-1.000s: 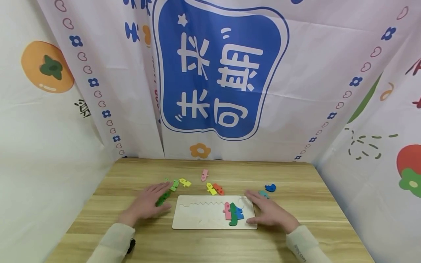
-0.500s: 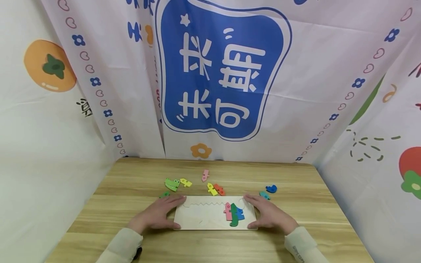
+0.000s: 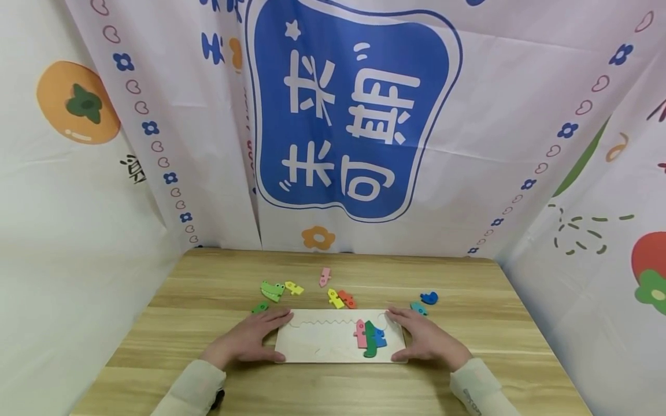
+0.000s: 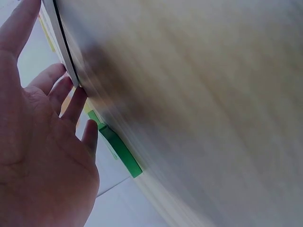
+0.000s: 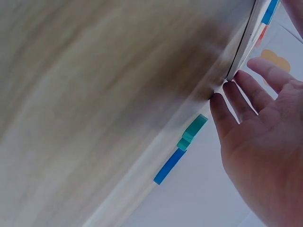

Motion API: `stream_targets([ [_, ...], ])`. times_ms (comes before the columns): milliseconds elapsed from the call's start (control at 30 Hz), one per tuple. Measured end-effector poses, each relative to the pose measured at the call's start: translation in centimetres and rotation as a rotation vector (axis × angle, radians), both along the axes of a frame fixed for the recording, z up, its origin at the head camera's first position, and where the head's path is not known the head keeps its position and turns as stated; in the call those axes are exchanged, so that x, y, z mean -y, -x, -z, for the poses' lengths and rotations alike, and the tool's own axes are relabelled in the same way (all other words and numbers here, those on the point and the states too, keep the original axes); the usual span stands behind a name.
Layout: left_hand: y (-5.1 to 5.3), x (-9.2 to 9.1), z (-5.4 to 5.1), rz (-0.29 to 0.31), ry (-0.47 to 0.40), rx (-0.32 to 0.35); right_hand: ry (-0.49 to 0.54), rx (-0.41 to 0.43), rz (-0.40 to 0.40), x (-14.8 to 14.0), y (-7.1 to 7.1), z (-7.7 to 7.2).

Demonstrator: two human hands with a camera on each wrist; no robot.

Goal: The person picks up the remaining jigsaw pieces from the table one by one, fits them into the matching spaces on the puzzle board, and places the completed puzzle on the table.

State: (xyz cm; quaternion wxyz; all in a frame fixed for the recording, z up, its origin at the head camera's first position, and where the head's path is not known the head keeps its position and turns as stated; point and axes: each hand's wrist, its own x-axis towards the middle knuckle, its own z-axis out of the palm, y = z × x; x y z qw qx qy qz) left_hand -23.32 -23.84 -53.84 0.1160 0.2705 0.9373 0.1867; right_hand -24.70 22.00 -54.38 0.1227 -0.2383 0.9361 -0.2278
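Now that your left hand (image 3: 252, 338) has come from near green piece (image 3: 261, 307) to board (image 3: 322, 342), matching right hand (image 3: 429, 340), both spread fingers touch corners; board lies flat between, seemingly steadied.

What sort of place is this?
It looks like a small curtained booth, perhaps a makeshift play or filming corner. Printed cloth hangs behind and on both sides of a wooden table, which has a puzzle board on it. I can't tell what lies beyond.

Bright head pic, dimmer wrist pics
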Motion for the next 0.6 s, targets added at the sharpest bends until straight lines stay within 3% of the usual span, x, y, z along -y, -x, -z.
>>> stream_targets([
  [333,0.1,0.0,0.1,0.013,0.014,-0.008,0.02,-0.006,0.008,-0.2,0.0,-0.2],
  [600,0.2,0.0,-0.1,0.012,0.018,0.013,0.087,-0.127,0.05,-1.8,1.0,-0.7],
])
